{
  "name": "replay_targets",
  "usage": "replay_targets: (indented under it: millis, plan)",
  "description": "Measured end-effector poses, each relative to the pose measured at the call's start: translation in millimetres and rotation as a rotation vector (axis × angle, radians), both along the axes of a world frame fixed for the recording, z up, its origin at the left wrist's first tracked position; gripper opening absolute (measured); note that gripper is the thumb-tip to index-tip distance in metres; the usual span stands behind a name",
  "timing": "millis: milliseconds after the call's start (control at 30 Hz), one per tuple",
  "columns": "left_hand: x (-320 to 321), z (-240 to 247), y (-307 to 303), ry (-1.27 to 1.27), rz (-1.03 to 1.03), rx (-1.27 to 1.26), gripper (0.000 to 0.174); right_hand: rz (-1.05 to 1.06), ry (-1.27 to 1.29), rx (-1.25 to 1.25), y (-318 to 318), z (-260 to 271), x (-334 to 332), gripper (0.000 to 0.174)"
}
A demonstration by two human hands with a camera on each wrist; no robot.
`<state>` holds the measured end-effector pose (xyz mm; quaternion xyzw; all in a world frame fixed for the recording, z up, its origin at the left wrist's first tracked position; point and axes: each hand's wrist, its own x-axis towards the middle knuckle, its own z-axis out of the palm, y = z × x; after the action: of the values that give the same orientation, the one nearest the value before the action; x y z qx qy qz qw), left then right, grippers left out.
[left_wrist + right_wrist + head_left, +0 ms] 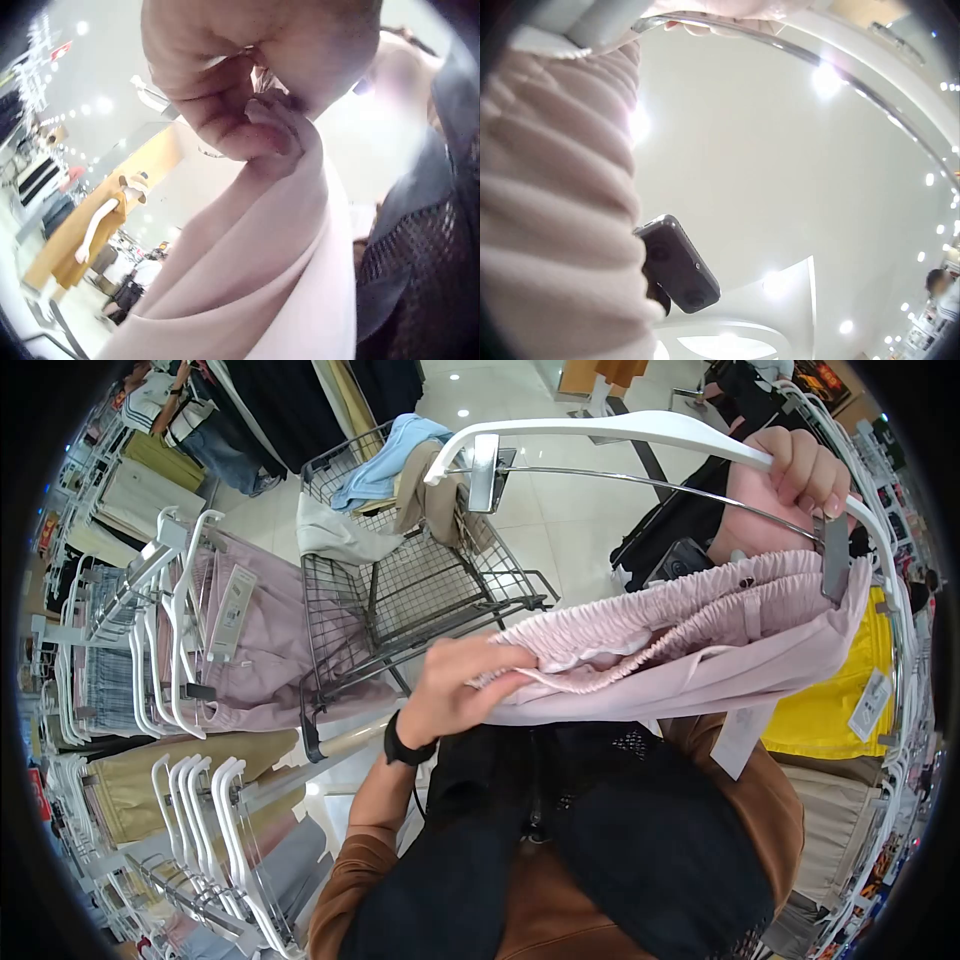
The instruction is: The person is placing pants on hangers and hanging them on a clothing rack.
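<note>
Pale pink pants (680,685) with a gathered elastic waistband hang at waist height in front of the person. My left hand (455,685) pinches one end of the waistband between thumb and fingers; the left wrist view shows the bunched cloth (247,247) under the fingertips. Around the white hanger (620,426) curls my right hand (785,475), near the hanger's right end. A metal clip (835,560) there sits on the other end of the waistband. The opposite clip (485,475) is off the cloth, above the left hand. Ribbed waistband (562,202) fills the right wrist view's left side.
A wire shopping cart (430,590) with a light blue garment (400,455) stands ahead. On the left, racks carry white hangers (185,620) and pink pants (260,630). Yellow shorts (835,690) hang close on the right. A person (190,420) stands at the far left.
</note>
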<state>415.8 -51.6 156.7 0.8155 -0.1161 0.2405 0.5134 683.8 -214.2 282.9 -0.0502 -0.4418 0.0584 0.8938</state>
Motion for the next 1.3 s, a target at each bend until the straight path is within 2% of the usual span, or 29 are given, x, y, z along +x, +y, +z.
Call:
replay_targets:
  millis: [33,100,133,167,233,300,433,533,567,600,633,700,767,833,900,967,1000,1033,1067,1100,1133,1167,1200,1233,1267,1300]
  plan:
    - [-1.1,-3.4,0.0,0.001,-0.002,-0.002,0.024,-0.019,0.030,-0.017,-2.5,-1.0,-1.8,0.027]
    - [2.2,-14.3,0.6,0.073,0.055,-0.210,0.021,0.052,-0.025,0.021,-10.3,-9.9,3.1,0.029]
    - [5.6,-17.1,0.5,0.067,0.080,-0.278,0.019,0.173,-0.030,0.035,-14.9,-14.4,4.6,0.033]
    - [9.0,-19.0,-3.4,0.097,0.085,-0.419,0.016,0.292,-0.035,0.049,-23.0,-18.7,6.0,0.038]
    - [17.8,-23.1,-3.9,0.147,0.017,-0.687,0.014,0.298,-0.039,0.064,-32.2,-28.2,4.8,0.042]
    - [29.8,-25.0,-13.4,0.169,0.012,-0.744,0.014,0.249,0.025,0.045,-50.0,-36.4,0.7,0.041]
    - [44.0,-28.0,-48.1,0.237,-0.048,-0.897,0.014,0.296,0.124,0.093,-92.1,-61.8,-4.7,0.042]
    - [39.8,-39.8,-71.8,0.206,-0.081,-0.810,0.016,0.292,0.198,0.136,-125.2,-79.9,-10.1,0.045]
    - [36.8,-42.9,-80.3,0.201,-0.089,-0.772,0.017,0.284,0.205,0.141,-134.7,-88.4,-12.2,0.045]
    - [33.1,-40.7,-98.0,0.347,0.074,-0.867,0.023,0.320,0.219,0.148,-143.3,-97.3,-15.4,0.045]
    - [31.1,-43.0,-105.7,0.357,0.075,-0.864,0.023,0.356,0.235,0.156,-152.5,-105.0,-18.9,0.045]
    - [27.0,-49.7,-119.8,0.541,0.085,-1.005,0.052,0.301,0.376,0.080,-166.2,-116.3,-36.4,0.046]
    - [25.0,-53.3,-138.8,0.563,0.155,-1.053,0.050,0.365,0.350,0.107,-183.8,-143.3,-41.0,0.049]
    - [20.6,-46.0,-153.4,0.593,0.191,-0.943,0.032,0.363,0.497,0.085,-200.4,-165.2,-50.5,0.049]
    - [19.3,-34.0,-166.1,0.562,0.199,-0.900,0.028,0.413,0.475,0.001,-218.7,-207.6,-52.2,0.047]
    - [13.7,-37.6,-158.5,0.476,-0.040,-0.618,0.026,0.365,0.674,-0.158,-239.8,-226.1,-75.3,0.046]
    - [9.8,-32.7,-161.9,0.511,-0.047,-0.601,0.022,0.348,0.738,-0.285,-252.8,-251.1,-77.2,0.047]
    - [6.1,-25.8,-169.7,0.515,-0.048,-0.597,0.022,0.332,0.801,-0.413,-266.7,-280.2,-78.8,0.048]
    - [3.3,-17.8,-180.2,0.534,0.036,-0.439,0.021,0.324,0.881,-0.441,-275.7,-299.0,-87.8,0.047]
    - [1.5,-10.7,-186.8,0.551,0.117,-0.282,0.024,0.248,1.014,-0.624,-290.2,-317.6,-94.0,0.044]
    - [-0.5,-5.2,-185.2,0.577,0.083,-0.118,0.030,0.281,0.924,-0.697,-301.1,-349.9,-92.2,0.039]
    - [1.7,-5.7,-193.0,0.432,0.046,-0.102,0.028,0.314,0.834,-0.771,-310.0,-379.7,-92.3,0.035]
    - [0.2,-0.8,-189.5,0.407,0.002,0.128,0.029,0.207,0.929,-0.909,-315.5,-392.5,-96.2,0.034]
    - [-0.5,6.3,-185.6,0.376,-0.041,0.359,0.030,0.116,0.872,-0.993,-320.2,-400.2,-102.1,0.031]
    - [-1.3,12.0,-192.2,0.269,-0.027,0.398,0.032,0.008,0.717,-1.289,-329.6,-415.4,-91.5,0.030]
    - [-0.7,21.5,-194.4,0.269,-0.027,0.400,0.032,-0.105,0.540,-1.573,-333.8,-417.8,-82.1,0.029]
